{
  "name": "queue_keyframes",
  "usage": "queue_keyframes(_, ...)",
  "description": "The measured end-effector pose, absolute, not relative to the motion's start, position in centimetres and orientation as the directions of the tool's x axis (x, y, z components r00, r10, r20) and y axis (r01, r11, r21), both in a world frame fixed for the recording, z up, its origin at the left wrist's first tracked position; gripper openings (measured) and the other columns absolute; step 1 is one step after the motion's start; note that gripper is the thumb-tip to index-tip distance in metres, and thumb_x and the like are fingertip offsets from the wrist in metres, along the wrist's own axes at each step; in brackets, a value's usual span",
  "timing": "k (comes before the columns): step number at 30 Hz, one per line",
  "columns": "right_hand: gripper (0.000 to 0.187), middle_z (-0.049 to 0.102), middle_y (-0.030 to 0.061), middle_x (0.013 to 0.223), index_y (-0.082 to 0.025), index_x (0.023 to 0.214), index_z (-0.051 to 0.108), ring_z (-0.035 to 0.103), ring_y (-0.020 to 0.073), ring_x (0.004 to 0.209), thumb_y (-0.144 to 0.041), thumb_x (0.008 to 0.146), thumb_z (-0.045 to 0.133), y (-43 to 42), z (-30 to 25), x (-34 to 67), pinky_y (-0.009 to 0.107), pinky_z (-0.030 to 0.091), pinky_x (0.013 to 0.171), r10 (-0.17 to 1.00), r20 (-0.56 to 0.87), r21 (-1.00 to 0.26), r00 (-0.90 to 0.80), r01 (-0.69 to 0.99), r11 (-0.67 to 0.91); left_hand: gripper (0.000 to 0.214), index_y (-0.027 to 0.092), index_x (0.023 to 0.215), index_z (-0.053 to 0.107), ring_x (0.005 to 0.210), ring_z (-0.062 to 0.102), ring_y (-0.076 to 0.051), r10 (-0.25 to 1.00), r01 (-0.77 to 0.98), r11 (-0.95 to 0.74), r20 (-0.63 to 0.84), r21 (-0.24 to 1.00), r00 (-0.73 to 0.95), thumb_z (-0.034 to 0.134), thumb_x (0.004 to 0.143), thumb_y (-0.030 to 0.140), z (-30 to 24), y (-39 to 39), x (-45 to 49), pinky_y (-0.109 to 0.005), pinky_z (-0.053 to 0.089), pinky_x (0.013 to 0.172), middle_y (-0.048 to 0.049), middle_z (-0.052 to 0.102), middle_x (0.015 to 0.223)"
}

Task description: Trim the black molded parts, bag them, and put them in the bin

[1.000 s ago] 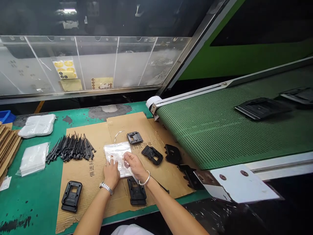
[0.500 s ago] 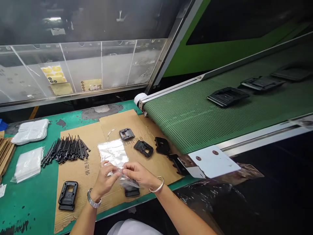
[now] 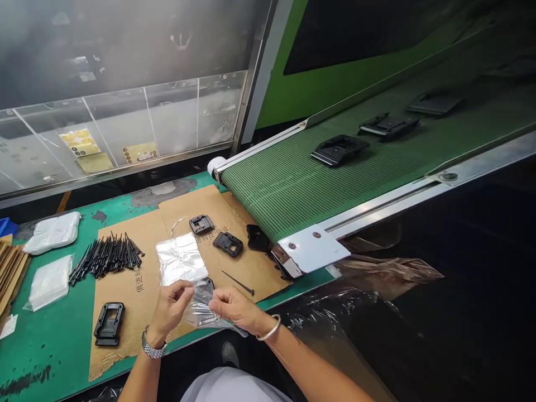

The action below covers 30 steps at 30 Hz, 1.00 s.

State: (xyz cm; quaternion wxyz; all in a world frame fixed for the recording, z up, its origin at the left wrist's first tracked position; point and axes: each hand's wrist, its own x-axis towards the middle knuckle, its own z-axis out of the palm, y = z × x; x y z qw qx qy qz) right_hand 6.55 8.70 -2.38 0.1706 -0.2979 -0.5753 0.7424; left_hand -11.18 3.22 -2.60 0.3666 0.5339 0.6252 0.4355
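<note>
Both my hands pinch one clear plastic bag (image 3: 200, 310) above the near edge of the cardboard sheet (image 3: 125, 282). My left hand (image 3: 171, 305), with a metal watch on the wrist, grips the bag's left side. My right hand (image 3: 233, 308), with a silver bangle, grips its right side. A dark part shows through the bag near its top. A small stack of clear bags (image 3: 180, 259) lies just beyond my hands. A black plastic frame part (image 3: 109, 322) rests to the left of my left hand. A single black pin (image 3: 238, 282) lies to the right.
A heap of black pins (image 3: 104, 257) lies at the left of the cardboard. Bundles of white bags (image 3: 52, 231) sit on the green table. Black parts (image 3: 228, 243) lie by the green conveyor (image 3: 293, 184), which carries more black parts (image 3: 338, 149).
My hands have lifted the bag off the cardboard and drawn it toward me past the table's edge. The black part that lay under my right hand no longer rests on the cardboard. The view swung right.
</note>
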Motion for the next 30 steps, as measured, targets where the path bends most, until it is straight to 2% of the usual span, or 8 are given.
queue_keyframes(3,0.045,0.036,-0.0076,0.047,-0.016,0.058,0.041,0.028,0.0043,0.043,-0.058,0.064,0.059,8.0,-2.5,7.5,0.019,0.02,0.041,0.611,-0.233,-0.947,-0.757,0.033,-0.32,0.022,0.017,0.084,0.06,0.07,0.048,-0.016,0.871,0.56,0.025,0.257,0.828,-0.418,0.057,0.072,0.035,-1.8,2.3,-9.9,-0.028,0.038,0.062,-0.0038,0.054,0.074)
queue_keyframes(5,0.042,0.037,-0.007,0.049,-0.017,0.058,0.041,0.03,0.005,0.045,-0.052,0.062,0.063,7.5,-2.6,7.8,0.019,0.022,0.043,0.653,-0.22,-0.959,-0.725,0.04,-0.279,0.018,0.017,0.07,0.057,0.069,0.047,-0.016,0.87,0.522,0.029,0.236,0.853,-0.433,0.056,0.073,0.035,-1.5,1.4,-8.8,-0.028,0.037,0.062,-0.0024,0.051,0.069)
queue_keyframes(10,0.032,0.038,-0.0061,0.05,-0.016,0.051,0.041,0.03,0.0057,0.049,-0.033,0.062,0.066,6.3,-3.2,7.8,0.019,0.021,0.044,0.669,-0.176,-0.973,-0.722,0.23,-0.009,0.022,0.015,0.066,0.054,0.057,0.044,-0.01,0.979,-0.061,0.189,-0.193,0.98,-0.063,0.059,0.071,0.036,-2.6,-0.8,-5.1,-0.022,0.036,0.054,0.0012,0.052,0.061)
queue_keyframes(13,0.033,0.032,-0.0074,0.048,-0.016,0.049,0.038,0.026,0.0049,0.048,-0.03,0.06,0.065,6.0,-3.8,7.8,0.019,0.018,0.043,0.595,-0.169,-0.974,-0.786,0.225,0.02,0.019,0.015,0.062,0.052,0.06,0.05,-0.011,0.913,-0.459,0.193,-0.33,0.867,-0.24,0.063,0.068,0.029,-4.1,-1.4,-4.0,-0.022,0.04,0.058,0.0002,0.056,0.061)
queue_keyframes(17,0.034,0.034,-0.0082,0.043,-0.019,0.051,0.031,0.029,0.0048,0.041,-0.037,0.064,0.056,6.4,-5.0,7.4,0.018,0.022,0.041,0.726,-0.285,-0.957,-0.626,0.135,-0.258,0.014,0.015,0.061,0.049,0.051,0.05,-0.008,0.738,-0.725,0.067,-0.524,0.685,-0.426,0.062,0.065,0.017,-5.6,-1.7,-4.7,-0.022,0.043,0.053,0.0017,0.055,0.058)
queue_keyframes(24,0.026,0.039,-0.0086,0.046,-0.021,0.066,0.035,0.036,0.0078,0.04,-0.043,0.066,0.049,6.4,-6.3,4.9,0.018,0.027,0.042,0.884,-0.314,-0.94,-0.345,-0.016,-0.34,0.025,0.019,0.074,0.045,0.048,0.048,-0.008,0.642,-0.463,0.08,-0.401,0.883,-0.653,0.066,0.062,0.025,-7.9,-2.3,-4.5,-0.021,0.039,0.051,0.0075,0.048,0.054)
queue_keyframes(27,0.02,0.039,-0.0069,0.046,-0.019,0.068,0.045,0.037,0.0086,0.042,-0.038,0.074,0.047,5.5,-6.2,3.9,0.02,0.024,0.045,0.904,-0.098,-0.971,-0.416,0.239,0.005,0.028,0.019,0.085,0.048,0.05,0.047,-0.011,0.55,-0.238,0.181,-0.298,0.954,-0.78,0.06,0.066,0.035,-9.2,-2.7,-4.7,-0.025,0.039,0.052,0.0068,0.046,0.055)
queue_keyframes(30,0.018,0.051,-0.0016,0.053,-0.018,0.068,0.053,0.046,0.0115,0.052,-0.029,0.08,0.045,4.7,-6.3,3.0,0.023,0.029,0.052,0.733,0.167,-0.753,-0.659,0.395,0.526,0.035,0.018,0.099,0.053,0.072,0.053,-0.019,0.525,0.263,0.324,0.059,0.909,-0.849,0.058,0.068,0.033,-10.3,-3.4,-5.5,-0.034,0.04,0.066,-0.0046,0.057,0.08)
